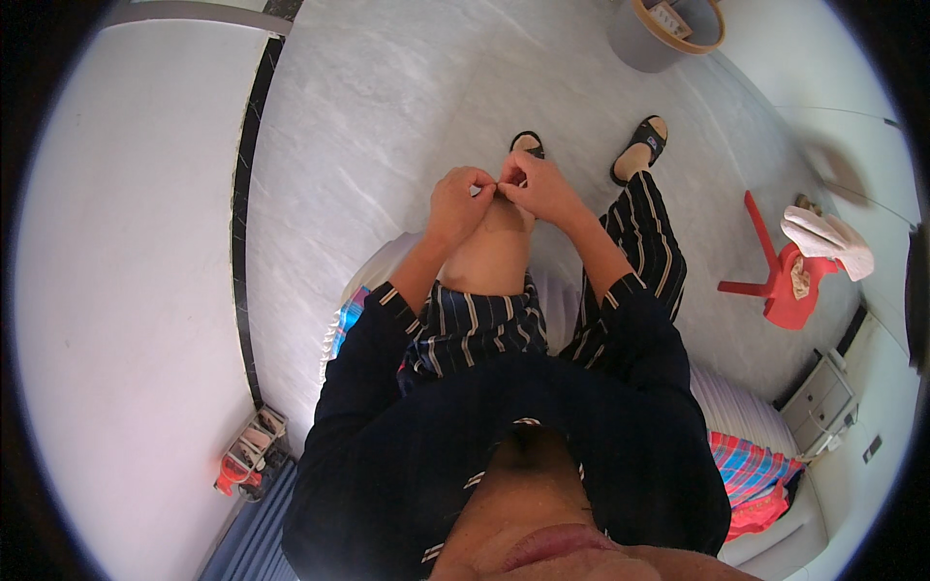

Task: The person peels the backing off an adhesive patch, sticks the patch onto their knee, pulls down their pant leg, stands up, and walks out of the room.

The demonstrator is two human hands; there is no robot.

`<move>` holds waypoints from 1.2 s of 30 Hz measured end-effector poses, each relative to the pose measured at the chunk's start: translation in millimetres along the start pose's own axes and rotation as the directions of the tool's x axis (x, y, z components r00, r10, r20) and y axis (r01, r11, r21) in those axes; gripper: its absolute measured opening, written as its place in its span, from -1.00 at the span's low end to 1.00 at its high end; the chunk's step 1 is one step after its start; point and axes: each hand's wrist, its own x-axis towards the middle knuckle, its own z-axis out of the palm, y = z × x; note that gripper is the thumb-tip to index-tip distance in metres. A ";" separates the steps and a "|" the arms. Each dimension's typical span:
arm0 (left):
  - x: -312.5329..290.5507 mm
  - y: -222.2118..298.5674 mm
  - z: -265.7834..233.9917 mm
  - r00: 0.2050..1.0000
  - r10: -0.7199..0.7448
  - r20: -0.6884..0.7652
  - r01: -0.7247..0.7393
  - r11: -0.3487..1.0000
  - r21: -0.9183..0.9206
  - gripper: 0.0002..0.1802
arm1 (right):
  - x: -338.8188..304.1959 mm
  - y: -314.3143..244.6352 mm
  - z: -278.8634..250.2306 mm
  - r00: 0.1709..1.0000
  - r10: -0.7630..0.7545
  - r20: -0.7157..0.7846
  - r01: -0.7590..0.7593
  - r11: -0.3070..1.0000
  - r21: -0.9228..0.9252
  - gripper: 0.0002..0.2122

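Note:
My left hand (457, 203) and my right hand (539, 191) meet fingertip to fingertip above my bare left lower leg (489, 254). Both are closed in a pinch. Between the fingertips is a tiny dark spot, too small to name. A pale bit shows by the left fingers, and I cannot tell whether it is a held thing or the floor. The striped trouser leg (484, 324) is pushed up above that knee; the other striped trouser leg (647, 242) hangs down to the ankle. Black slippers (647, 141) are on my feet.
I sit on a bed with a pale striped cover (731, 402) and a plaid cloth (751, 474). A grey bin (644, 44) stands far right. To the right, a red stool (792, 295) carries a pale pink cloth (828, 240). A small rack (254, 443) stands by the left wall.

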 end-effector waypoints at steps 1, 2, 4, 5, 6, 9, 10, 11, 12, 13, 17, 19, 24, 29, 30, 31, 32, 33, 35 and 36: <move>0.1 0.1 0.3 1.000 0.012 0.004 -0.012 1.000 0.008 -0.91 | -0.7 -0.6 0.2 1.000 0.001 -0.001 -0.001 1.000 -0.001 -0.89; 0.2 0.2 0.6 1.000 0.012 0.004 -0.012 1.000 0.007 -0.91 | -0.9 -2.0 0.4 1.000 0.006 0.009 -0.007 0.999 0.045 -0.89; -0.1 -0.6 1.7 1.000 0.020 -0.015 -0.020 1.000 0.018 -0.92 | -1.0 -2.4 0.6 1.000 0.012 0.019 -0.014 0.996 0.092 -0.90; -0.1 -1.1 2.1 1.000 0.021 -0.017 -0.021 1.000 0.016 -0.92 | -0.4 -2.6 0.6 0.999 -0.044 0.004 0.044 0.998 -0.035 -0.89; 0.0 -1.8 3.0 0.998 0.036 -0.042 -0.036 0.999 0.006 -0.94 | 0.0 -2.8 0.7 0.995 -0.101 -0.004 0.099 0.982 -0.161 -0.88; 0.0 -5.0 5.1 0.997 0.051 -0.065 -0.050 0.999 0.013 -0.95 | 0.1 -1.4 3.1 0.986 -0.166 -0.027 0.148 0.933 -0.328 -0.87; -0.1 -5.7 5.5 0.997 0.052 -0.065 -0.051 0.998 0.026 -0.95 | -0.2 -1.4 3.7 0.986 -0.166 -0.027 0.148 0.934 -0.326 -0.87; -0.1 -4.7 5.0 0.997 0.052 -0.064 -0.050 0.998 0.026 -0.95 | -1.1 -4.7 3.9 0.987 -0.155 -0.034 0.132 0.920 -0.370 -0.88; -0.1 -3.1 4.1 0.998 0.040 -0.050 -0.038 0.998 0.045 -0.94 | -1.9 -7.9 4.1 0.989 -0.144 -0.040 0.115 0.903 -0.413 -0.89; 0.0 -1.8 3.4 0.999 0.029 -0.037 -0.026 0.998 0.064 -0.92 | -2.8 -10.6 4.6 0.989 -0.143 -0.040 0.114 0.904 -0.413 -0.89; 0.6 -0.2 1.6 0.999 0.041 -0.032 -0.039 0.997 0.067 -0.92 | -4.3 -17.7 5.3 0.984 -0.153 -0.090 0.103 0.907 -0.407 -0.94; 0.4 0.3 1.9 0.998 0.034 -0.058 -0.032 0.999 0.038 -0.94 | -3.1 -17.4 6.6 0.983 -0.157 -0.092 0.110 0.917 -0.383 -0.95; 0.9 0.7 3.0 0.998 0.021 -0.051 -0.018 0.998 0.058 -0.93 | -3.6 -12.8 13.7 0.976 -0.145 -0.165 0.067 0.912 -0.404 -0.96; 1.6 -0.6 3.8 0.997 0.041 -0.059 -0.039 0.999 0.030 -0.93 | -4.8 -10.2 19.1 0.951 -0.216 -0.219 0.099 0.888 -0.449 -0.96; 1.6 -0.1 3.5 0.998 0.038 -0.057 -0.036 0.999 0.038 -0.93 | -5.0 -9.7 19.8 0.945 -0.234 -0.227 0.107 0.879 -0.464 -0.96; 1.6 0.5 3.0 0.998 0.034 -0.054 -0.032 0.998 0.045 -0.93 | -5.3 -8.7 20.9 0.946 -0.235 -0.226 0.107 0.879 -0.465 -0.96; 1.8 1.6 2.4 0.998 0.034 -0.055 -0.031 0.999 0.044 -0.93 | -5.8 -7.4 21.7 0.937 -0.248 -0.245 0.112 0.880 -0.462 -0.96; 2.2 2.9 1.6 0.999 0.022 -0.035 -0.020 0.998 0.065 -0.92 | -6.1 -6.3 22.4 0.929 -0.260 -0.264 0.116 0.880 -0.460 -0.96; 2.4 3.7 1.2 1.000 0.009 -0.015 -0.008 0.996 0.086 -0.90 | -6.7 -4.3 22.3 0.922 -0.270 -0.278 0.131 0.893 -0.431 -0.95; 2.5 4.1 1.7 1.000 -0.003 -0.014 0.004 0.996 0.086 -0.90 | -6.8 -3.8 22.4 0.914 -0.279 -0.294 0.146 0.904 -0.402 -0.94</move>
